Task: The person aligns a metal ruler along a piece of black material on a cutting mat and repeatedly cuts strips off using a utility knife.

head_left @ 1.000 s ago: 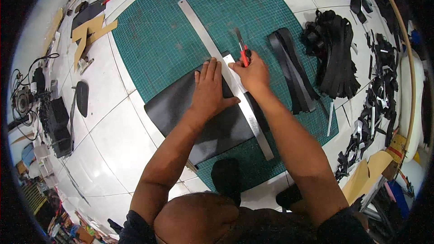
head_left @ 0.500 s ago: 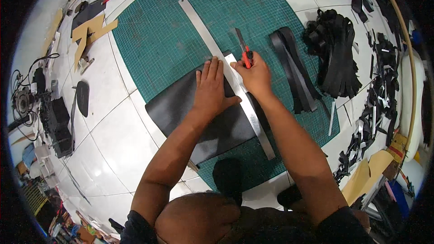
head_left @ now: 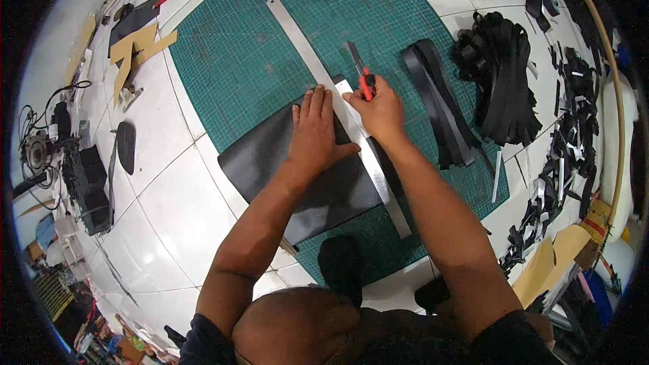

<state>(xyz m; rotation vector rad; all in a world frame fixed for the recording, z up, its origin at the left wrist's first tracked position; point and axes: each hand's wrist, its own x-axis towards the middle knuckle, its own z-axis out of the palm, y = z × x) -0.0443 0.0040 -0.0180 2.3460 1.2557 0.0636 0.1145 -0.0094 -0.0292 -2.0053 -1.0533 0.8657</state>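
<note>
green cutting mat [head_left: 378, 7] carried black sheet [head_left: 331, 192]

the sheet was on its near part, with a metal ruler [head_left: 298, 44] lying slantwise across it. black strips [head_left: 439, 105] rested on the mat's right side. the left hand [head_left: 313, 128] lay flat on the sheet and the ruler, its fingers straight. the right hand [head_left: 382, 113] was beside the ruler, fingers closed around a red cutter [head_left: 366, 81].

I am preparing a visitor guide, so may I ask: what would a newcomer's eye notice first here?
Probably the big green mat in the middle, with a metal ruler slanting over it and the black sheet. Next, the red knife in the right grip, blade pointing away from the person, while the left grip lies flat on sheet and ruler. Then the thick black bundle at the mat's right.
</note>
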